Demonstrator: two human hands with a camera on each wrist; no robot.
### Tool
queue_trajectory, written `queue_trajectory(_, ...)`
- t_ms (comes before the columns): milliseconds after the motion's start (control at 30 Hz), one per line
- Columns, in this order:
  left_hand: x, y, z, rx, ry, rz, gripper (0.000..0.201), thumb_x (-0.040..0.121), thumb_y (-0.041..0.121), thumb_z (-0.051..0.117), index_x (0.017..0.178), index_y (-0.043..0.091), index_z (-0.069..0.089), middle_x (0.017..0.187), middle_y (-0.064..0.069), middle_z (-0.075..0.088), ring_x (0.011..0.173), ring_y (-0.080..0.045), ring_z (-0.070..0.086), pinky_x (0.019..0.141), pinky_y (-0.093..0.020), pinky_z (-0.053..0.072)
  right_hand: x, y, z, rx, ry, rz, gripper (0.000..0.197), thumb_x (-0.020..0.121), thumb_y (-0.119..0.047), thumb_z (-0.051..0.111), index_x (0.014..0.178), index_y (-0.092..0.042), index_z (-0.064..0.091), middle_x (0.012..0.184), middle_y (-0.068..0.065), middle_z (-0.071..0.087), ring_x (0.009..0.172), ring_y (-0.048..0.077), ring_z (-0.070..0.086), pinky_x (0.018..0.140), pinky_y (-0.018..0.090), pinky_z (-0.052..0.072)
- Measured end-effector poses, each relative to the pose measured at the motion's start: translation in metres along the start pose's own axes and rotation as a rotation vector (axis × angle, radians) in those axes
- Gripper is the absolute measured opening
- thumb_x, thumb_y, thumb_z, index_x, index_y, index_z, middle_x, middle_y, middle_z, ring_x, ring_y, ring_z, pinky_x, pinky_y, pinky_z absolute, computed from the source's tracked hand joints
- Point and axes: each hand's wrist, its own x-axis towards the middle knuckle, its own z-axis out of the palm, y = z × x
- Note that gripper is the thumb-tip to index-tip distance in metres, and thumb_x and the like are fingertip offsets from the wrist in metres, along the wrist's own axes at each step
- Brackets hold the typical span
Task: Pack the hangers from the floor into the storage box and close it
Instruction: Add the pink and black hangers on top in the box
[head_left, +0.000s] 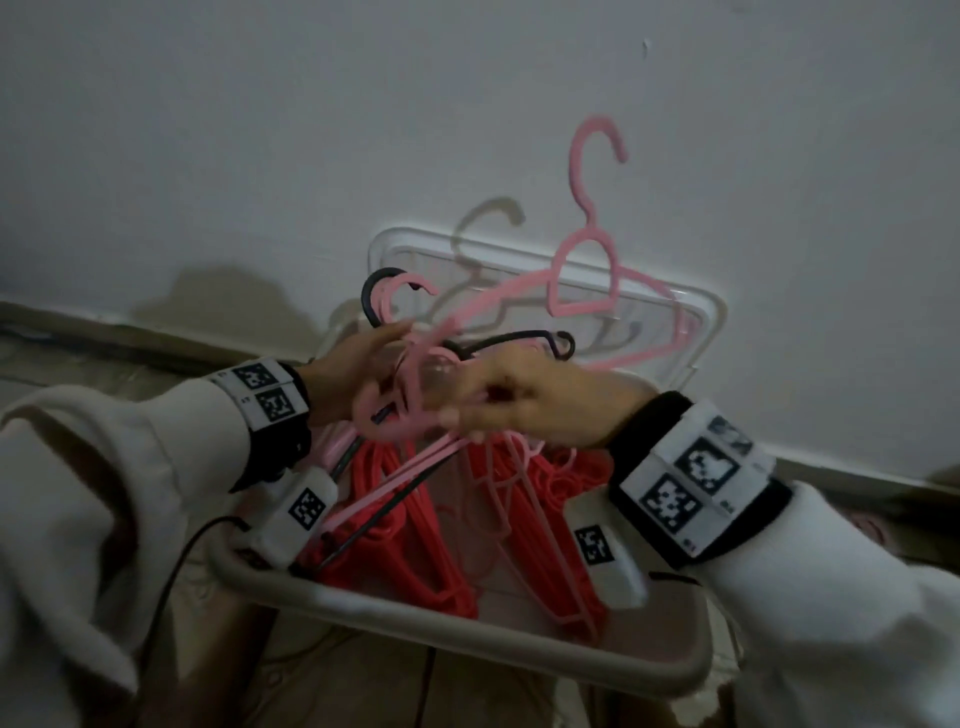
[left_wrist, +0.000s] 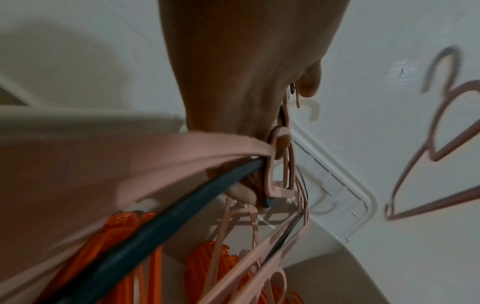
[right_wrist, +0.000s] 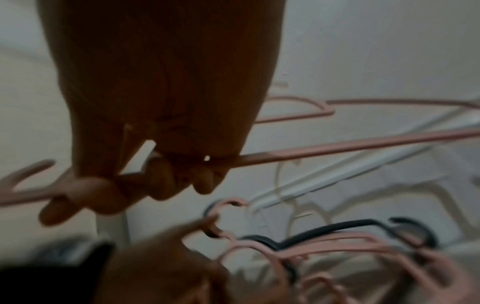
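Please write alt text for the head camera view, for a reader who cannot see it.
Two hands work above an open storage box: the right hand lifts one pink hanger, while the left hand holds a bunch of pink and black hangers. Red hangers already lie in the box, and its clear lid leans on the white wall.

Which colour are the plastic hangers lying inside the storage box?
Red plastic hangers; seen best in the head view.

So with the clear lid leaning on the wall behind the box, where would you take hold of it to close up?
Grip the clear lid by its right rim, coming from the right side. It leans nearly upright against the wall, so that rim is exposed, while pink hangers and both hands cover its left and middle. This is a judgement.
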Motion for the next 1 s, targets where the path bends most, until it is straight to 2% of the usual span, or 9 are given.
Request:
queue_trajectory(100,0.0,-0.001,-0.01,-0.108,0.003,-0.058,0.043,0.084,0.051,0.047,0.079,0.014,0.07,0.081,-0.016,0.059,0.071,-0.025,0.056,0.067,-0.032,0.048,0.008,0.03,0.02,-0.285,-0.232,0.13,0.023,0.092,-0.018,0.053,0.108,-0.007,0.067,0.088,0.007,0.069,0.079,0.015,0.06,0.073,0.022,0.042)
queue_trajectory(167,-0.003,-0.003,-0.011,-0.069,-0.072,-0.059,0.048,0.071,0.053,0.066,0.096,0.013,0.067,0.098,-0.021,0.057,0.091,-0.033,0.056,0.079,-0.037,0.051,0.011,0.042,0.035,-0.306,-0.313,0.176,0.025,0.092,-0.012,0.053,0.113,-0.009,0.066,0.099,0.003,0.068,0.081,0.004,0.054,0.073,0.018,0.036)
queue_trajectory(333,-0.009,-0.004,-0.004,0.167,-0.143,-0.016,0.08,0.046,0.06,0.081,0.115,0.024,0.062,0.124,-0.001,0.062,0.115,-0.022,0.057,0.098,-0.031,0.048,0.028,0.047,0.062,-0.263,-0.42,0.166,0.028,0.093,-0.011,0.051,0.118,-0.011,0.063,0.103,0.011,0.07,0.091,0.019,0.062,0.069,0.016,0.034)
queue_trajectory(467,-0.007,-0.002,0.002,0.309,-0.116,-0.004,0.054,0.076,0.013,0.072,0.112,-0.02,0.049,0.113,-0.036,0.057,0.095,-0.035,0.065,0.091,-0.045,0.049,0.038,0.048,0.08,-0.237,-0.459,0.166,0.028,0.092,-0.009,0.05,0.117,-0.009,0.063,0.099,0.013,0.07,0.081,0.013,0.057,0.069,0.018,0.037)
queue_trajectory(567,-0.005,-0.003,0.006,0.352,-0.057,-0.033,0.033,0.083,-0.014,0.052,0.116,-0.018,0.049,0.112,-0.033,0.06,0.087,-0.031,0.069,0.087,-0.049,0.053,0.041,0.052,0.084,-0.233,-0.462,0.158,0.028,0.091,-0.007,0.051,0.116,-0.006,0.063,0.105,0.014,0.069,0.096,0.021,0.062,0.079,0.021,0.04)
queue_trajectory(700,0.001,-0.006,0.006,0.425,0.031,0.034,0.027,0.081,-0.015,0.049,0.107,-0.018,0.053,0.097,-0.033,0.062,0.081,-0.03,0.063,0.068,-0.026,0.056,0.044,0.056,0.08,-0.24,-0.342,0.119,0.03,0.088,-0.009,0.058,0.117,-0.011,0.064,0.118,0.006,0.066,0.109,0.02,0.06,0.093,0.024,0.043)
queue_trajectory(800,0.005,-0.009,0.006,0.469,0.084,0.048,0.015,0.08,-0.016,0.05,0.087,-0.006,0.059,0.061,-0.005,0.061,0.05,-0.009,0.055,0.048,-0.016,0.045,0.042,0.055,0.07,-0.22,-0.217,0.103,0.027,0.086,-0.012,0.06,0.112,-0.012,0.068,0.112,0.005,0.069,0.103,0.017,0.061,0.088,0.017,0.041)
queue_trajectory(900,0.006,-0.012,0.004,0.502,0.124,0.033,0.022,0.082,-0.014,0.048,0.072,0.006,0.05,0.042,0.007,0.052,0.034,-0.004,0.046,0.037,-0.015,0.036,0.038,0.053,0.051,-0.355,0.136,0.154,0.018,0.082,-0.015,0.06,0.095,-0.014,0.071,0.096,0.004,0.071,0.089,0.023,0.064,0.079,0.032,0.05)
queue_trajectory(1000,0.002,-0.012,0.006,0.533,0.078,0.029,0.014,0.08,-0.012,0.047,0.082,0.001,0.051,0.051,-0.012,0.041,0.039,-0.015,0.034,0.037,-0.016,0.029,0.029,0.061,0.026,-0.559,0.544,0.265,0.023,0.078,-0.027,0.059,0.098,-0.016,0.062,0.1,0.005,0.061,0.095,0.027,0.058,0.079,0.036,0.045)
